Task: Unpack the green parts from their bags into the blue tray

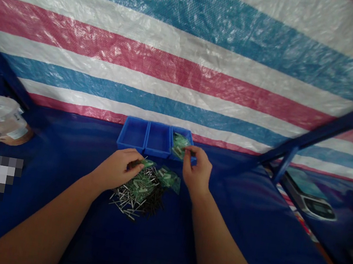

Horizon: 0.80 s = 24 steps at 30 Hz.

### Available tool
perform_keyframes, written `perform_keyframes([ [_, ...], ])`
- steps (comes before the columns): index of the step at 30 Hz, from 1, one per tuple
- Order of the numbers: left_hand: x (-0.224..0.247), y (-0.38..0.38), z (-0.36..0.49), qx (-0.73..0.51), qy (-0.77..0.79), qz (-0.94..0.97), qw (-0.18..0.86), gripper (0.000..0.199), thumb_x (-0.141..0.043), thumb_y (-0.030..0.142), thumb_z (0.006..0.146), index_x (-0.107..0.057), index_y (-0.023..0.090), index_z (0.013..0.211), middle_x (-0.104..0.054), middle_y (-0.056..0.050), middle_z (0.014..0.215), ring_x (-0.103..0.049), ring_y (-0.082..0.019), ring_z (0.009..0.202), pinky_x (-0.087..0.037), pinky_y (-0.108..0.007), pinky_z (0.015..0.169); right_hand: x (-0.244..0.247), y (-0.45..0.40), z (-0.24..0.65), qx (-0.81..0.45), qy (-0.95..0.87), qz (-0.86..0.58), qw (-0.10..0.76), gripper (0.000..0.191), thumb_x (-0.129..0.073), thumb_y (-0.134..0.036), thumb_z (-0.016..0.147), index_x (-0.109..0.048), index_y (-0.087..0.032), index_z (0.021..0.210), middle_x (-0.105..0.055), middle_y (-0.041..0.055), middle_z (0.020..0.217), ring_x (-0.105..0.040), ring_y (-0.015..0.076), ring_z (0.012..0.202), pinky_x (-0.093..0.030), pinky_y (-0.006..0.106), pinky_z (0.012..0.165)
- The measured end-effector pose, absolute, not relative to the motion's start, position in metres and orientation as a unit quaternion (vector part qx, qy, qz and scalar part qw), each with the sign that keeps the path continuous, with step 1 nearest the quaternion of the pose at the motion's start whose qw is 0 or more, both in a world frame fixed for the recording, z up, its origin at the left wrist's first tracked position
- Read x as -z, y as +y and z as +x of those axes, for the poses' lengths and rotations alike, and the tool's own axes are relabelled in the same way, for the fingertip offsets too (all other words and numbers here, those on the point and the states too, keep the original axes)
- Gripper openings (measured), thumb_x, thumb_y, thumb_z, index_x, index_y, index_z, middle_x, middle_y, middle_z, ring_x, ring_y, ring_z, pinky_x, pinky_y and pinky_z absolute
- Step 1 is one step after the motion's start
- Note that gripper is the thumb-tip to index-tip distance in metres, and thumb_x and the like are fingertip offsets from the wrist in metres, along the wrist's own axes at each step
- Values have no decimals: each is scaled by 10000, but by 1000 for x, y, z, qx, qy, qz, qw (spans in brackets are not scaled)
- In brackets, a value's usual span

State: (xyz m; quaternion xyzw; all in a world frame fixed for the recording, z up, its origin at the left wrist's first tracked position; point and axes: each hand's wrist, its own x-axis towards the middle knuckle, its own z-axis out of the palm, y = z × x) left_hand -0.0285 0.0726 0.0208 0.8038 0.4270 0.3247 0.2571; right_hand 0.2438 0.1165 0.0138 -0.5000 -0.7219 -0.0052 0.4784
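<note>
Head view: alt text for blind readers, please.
A person's left hand is at a pile of thin metal pieces and green packets on a table; the right hand is by the rightmost of three blue bins, which holds more packets. Behind hangs striped sheeting.

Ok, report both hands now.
Left hand: fingers curled at a green bag by the pile; grip cannot be told.
Right hand: fingertips together near the right blue bin; contents cannot be told.

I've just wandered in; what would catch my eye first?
Probably the red, white and blue striped sheet across the background. Below it, a heap of thin metal pieces and green-tinted bags lies on the blue table, with the left hand at its edge and three blue bins behind.
</note>
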Motion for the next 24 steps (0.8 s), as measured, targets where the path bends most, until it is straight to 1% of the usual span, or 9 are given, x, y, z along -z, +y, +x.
perform_keyframes([
  [3, -20, 72, -28, -324, 421, 807, 260, 144, -560, 238, 932, -692, 180, 939, -639, -19, 849, -591, -119, 712, -466, -273, 660, -10, 129, 253, 55, -698, -540, 468, 207, -502, -231, 953, -707, -219, 977, -733, 70, 946, -643, 241, 916, -491, 404, 888],
  [6, -21, 72, -27, -325, 420, 807, 260, 140, -563, 231, 931, -693, 180, 940, -642, -19, 854, -595, -118, 719, -469, -271, 666, -4, 137, 258, 59, -691, -582, 425, 201, -554, -230, 904, -748, -227, 959, -726, 74, 1078, -611, 269, 1017, -448, 447, 940],
  [8, -21, 72, -28, -327, 422, 805, 259, 139, -565, 232, 930, -693, 181, 945, -647, -22, 861, -598, -120, 723, -474, -275, 677, -2, 138, 257, 72, -679, -601, 415, 191, -589, -256, 880, -766, -234, 950, -690, 83, 1173, -582, 282, 1065, -427, 462, 953],
  [9, -22, 72, -28, -327, 423, 804, 259, 138, -567, 232, 929, -693, 181, 946, -648, -23, 862, -600, -122, 725, -476, -278, 680, -2, 138, 256, 81, -673, -605, 417, 196, -594, -274, 880, -770, -236, 958, -675, 90, 1187, -573, 283, 1067, -421, 461, 951],
  [12, -23, 72, -28, -328, 425, 803, 258, 130, -572, 225, 923, -693, 180, 941, -644, -23, 854, -598, -123, 722, -474, -278, 674, -6, 132, 251, 93, -675, -609, 406, 207, -589, -318, 897, -769, -238, 961, -677, 89, 1079, -558, 275, 1020, -408, 449, 928],
  [15, -23, 72, -28, -328, 426, 803, 258, 130, -572, 219, 922, -695, 179, 937, -636, -20, 845, -593, -119, 713, -470, -275, 668, -9, 127, 248, 81, -688, -625, 361, 185, -594, -331, 899, -756, -243, 911, -707, 64, 973, -548, 283, 1018, -386, 451, 924],
  [17, -23, 72, -29, -328, 427, 802, 258, 132, -570, 221, 923, -695, 179, 937, -635, -21, 846, -593, -119, 717, -471, -275, 672, -8, 126, 248, 73, -694, -631, 339, 194, -584, -330, 908, -757, -253, 949, -722, 57, 1001, -538, 290, 1060, -372, 458, 943],
  [21, -23, 72, -29, -330, 425, 802, 258, 140, -564, 224, 924, -695, 180, 942, -639, -24, 849, -593, -120, 716, -472, -276, 675, -2, 129, 248, 67, -699, -636, 321, 257, -578, -335, 917, -753, -281, 1096, -719, 55, 1076, -522, 301, 1098, -373, 482, 971],
  [24, -22, 72, -29, -329, 422, 805, 257, 153, -556, 239, 927, -696, 180, 941, -643, -28, 844, -593, -125, 715, -472, -278, 672, -1, 130, 247, 71, -696, -637, 323, 255, -589, -353, 907, -761, -264, 1072, -709, 76, 1061, -526, 313, 1082, -392, 510, 975],
])
